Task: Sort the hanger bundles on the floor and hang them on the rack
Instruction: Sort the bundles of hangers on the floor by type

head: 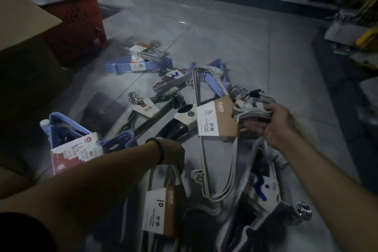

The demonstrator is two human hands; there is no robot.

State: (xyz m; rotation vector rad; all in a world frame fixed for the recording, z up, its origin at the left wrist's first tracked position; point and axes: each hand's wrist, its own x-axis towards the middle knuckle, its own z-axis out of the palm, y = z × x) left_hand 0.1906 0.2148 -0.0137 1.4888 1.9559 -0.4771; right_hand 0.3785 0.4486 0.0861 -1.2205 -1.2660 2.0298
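Lower left: blue hanger bundle (pixel 81 139) on the floor (pixel 255 51). Centre: my left hand (pixel 171 153) closed around a grey bundle (pixel 161 206). Right: my right hand (pixel 272 122) gripping the grey bundle labelled "10" (pixel 216 118). Loose bundles (pixel 143 57) lie in upper centre.

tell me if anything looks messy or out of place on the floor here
Yes: hanger bundles lie scattered and crisscrossed over the tiled floor instead of hanging. The right hand grips a grey bundle labelled 10; the left hand reaches for another bundle. Nothing looks broken.
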